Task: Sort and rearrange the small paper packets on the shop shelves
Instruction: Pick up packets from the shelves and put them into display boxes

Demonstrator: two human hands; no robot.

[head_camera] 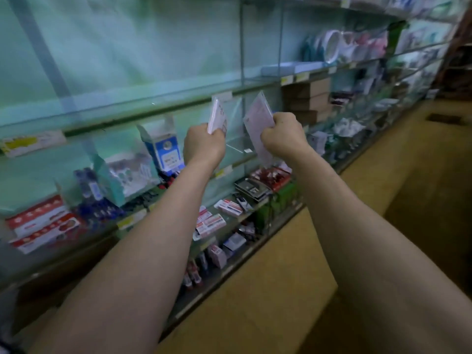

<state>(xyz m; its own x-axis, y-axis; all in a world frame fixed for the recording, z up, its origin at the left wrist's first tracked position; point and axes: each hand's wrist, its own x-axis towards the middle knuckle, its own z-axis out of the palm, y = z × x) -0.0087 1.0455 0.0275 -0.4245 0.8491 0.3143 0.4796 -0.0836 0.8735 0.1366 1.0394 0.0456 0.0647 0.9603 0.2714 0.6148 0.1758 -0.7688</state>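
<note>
Clamping with my left grip (204,146), I'm curling my fingers round the lower end of a small stack of paper packets (217,116), standing it upright. My right grip (283,135) is closing on one flat packet (256,123), holding it tilted. I'm keeping both up in the air, near each other but apart, in front of the glass shelves (153,98). Just left, a blue box (166,149) is sitting open; red-and-white boxes (38,223) are lying lower left.
</note>
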